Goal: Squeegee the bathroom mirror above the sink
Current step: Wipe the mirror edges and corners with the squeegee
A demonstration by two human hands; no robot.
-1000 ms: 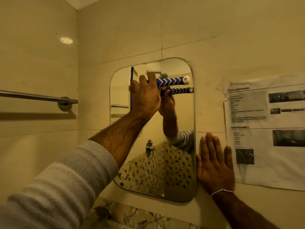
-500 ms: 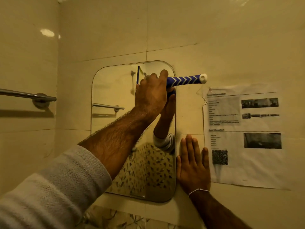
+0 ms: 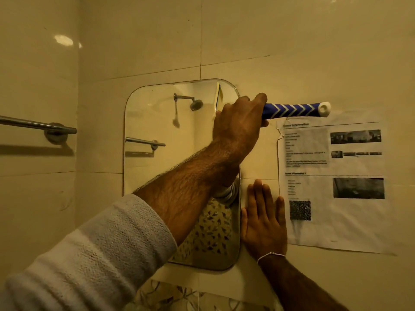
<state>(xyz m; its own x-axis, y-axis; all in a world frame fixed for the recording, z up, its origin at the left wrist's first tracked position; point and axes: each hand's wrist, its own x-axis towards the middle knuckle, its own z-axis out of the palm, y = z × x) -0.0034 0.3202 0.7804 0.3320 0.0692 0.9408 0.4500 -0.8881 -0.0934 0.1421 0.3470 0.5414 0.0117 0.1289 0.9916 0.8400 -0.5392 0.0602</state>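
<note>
The left hand (image 3: 238, 126) is wrapped tight around the squeegee (image 3: 294, 110), fingers closed on the blue chevron handle. It's up near the top right corner of the mirror (image 3: 157, 167), with the handle poking out right over the wall. I can just make out a thin bit of the blade standing upright by the knuckles; the rest is hidden behind the hand. The right hand (image 3: 265, 223) is flat on the tile, fingers straight and together, holding nothing, just beside the mirror's right edge low down.

My take: this looks like a sideways pass across the top band that's about to run out at the right edge. To do it well, I'd keep the blade pressed evenly on the glass and carry it fully off the rim so no wet line stays at the edge, then overlap the next band down a little.

Room-wise, the handle end is close above the taped paper (image 3: 332, 182), so watch it doesn't snag the sheet's curled corner. Leftward there's lots of open glass, and the towel rail (image 3: 38, 126) is well apart on the left. The braced palm sits in the way of low passes.
</note>
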